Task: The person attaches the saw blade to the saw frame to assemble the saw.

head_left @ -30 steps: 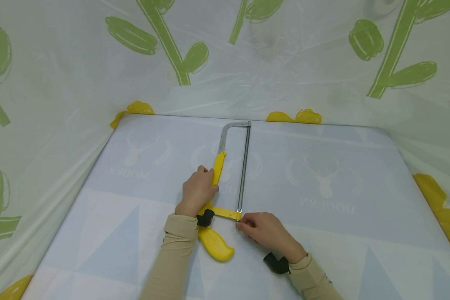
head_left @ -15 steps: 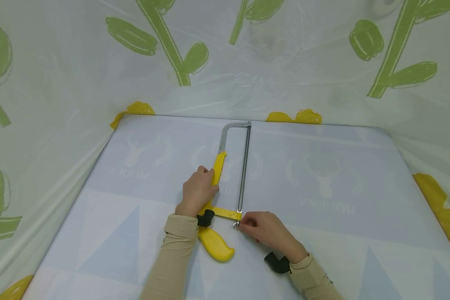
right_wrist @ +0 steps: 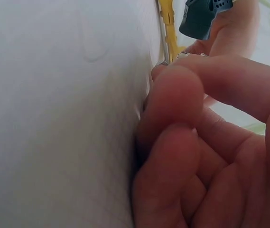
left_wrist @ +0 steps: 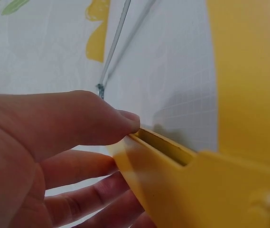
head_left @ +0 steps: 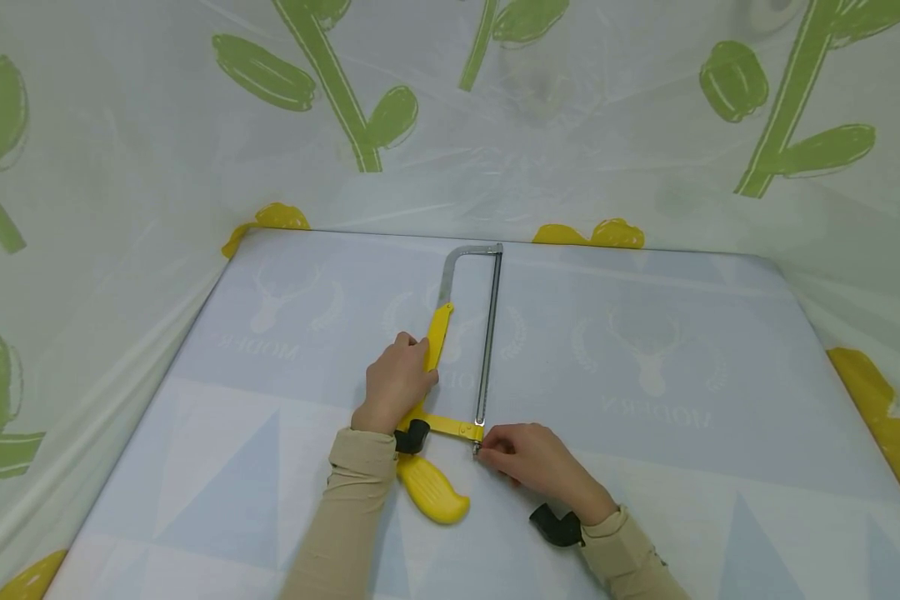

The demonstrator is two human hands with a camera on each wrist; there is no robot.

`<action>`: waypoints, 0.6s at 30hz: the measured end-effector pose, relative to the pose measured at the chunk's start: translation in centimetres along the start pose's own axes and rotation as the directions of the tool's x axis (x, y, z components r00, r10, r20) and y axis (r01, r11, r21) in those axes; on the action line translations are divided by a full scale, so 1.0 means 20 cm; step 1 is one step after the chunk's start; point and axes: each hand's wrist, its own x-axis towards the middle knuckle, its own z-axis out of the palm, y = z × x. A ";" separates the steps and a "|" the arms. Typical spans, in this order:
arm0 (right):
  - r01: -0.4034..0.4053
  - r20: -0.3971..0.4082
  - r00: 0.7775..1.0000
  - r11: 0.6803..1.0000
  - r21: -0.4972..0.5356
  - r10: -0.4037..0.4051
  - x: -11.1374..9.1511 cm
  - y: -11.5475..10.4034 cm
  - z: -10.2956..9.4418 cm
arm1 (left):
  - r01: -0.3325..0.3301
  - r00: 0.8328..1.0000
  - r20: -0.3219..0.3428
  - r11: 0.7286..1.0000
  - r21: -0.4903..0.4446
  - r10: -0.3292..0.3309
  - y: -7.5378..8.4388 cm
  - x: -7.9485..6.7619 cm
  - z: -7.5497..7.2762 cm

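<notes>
A hacksaw lies on the table, its yellow frame [head_left: 438, 329] pointing away from me and its blade [head_left: 489, 342] on the right side. My left hand [head_left: 395, 383] grips the frame's yellow back; the left wrist view shows thumb and fingers on either side of the hollow yellow bar [left_wrist: 168, 183]. Behind that wrist shows the yellow handle [head_left: 431, 492]. At the blade's near end, my right hand [head_left: 536, 460] pinches a small metal wing nut [head_left: 476, 451] between thumb and forefinger. In the right wrist view, curled fingers [right_wrist: 172, 156] of this hand hide most of the nut.
A pale patterned cloth [head_left: 645, 333] covers the table. A whitish curtain [head_left: 540, 150] with green leaf prints hangs along the back and sides. Black wrist mounts [head_left: 557, 527] sit on both wrists, the left one over the saw frame.
The wing nut showed at a different angle half a second ago, with its wings spread wider; it has turned at my right fingertips. My left hand and the saw have stayed in place.
</notes>
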 end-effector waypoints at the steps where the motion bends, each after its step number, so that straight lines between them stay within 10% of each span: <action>1: 0.000 0.003 1.000 1.000 0.004 0.000 0.00 0.00 0.00 | 0.000 1.000 0.001 1.000 0.001 0.000 0.00 0.00 0.00; 18: -0.029 -0.011 1.000 0.999 -0.021 0.029 0.01 -0.01 0.02 | 0.002 1.000 -0.007 1.000 0.001 -0.002 -0.01 0.00 0.01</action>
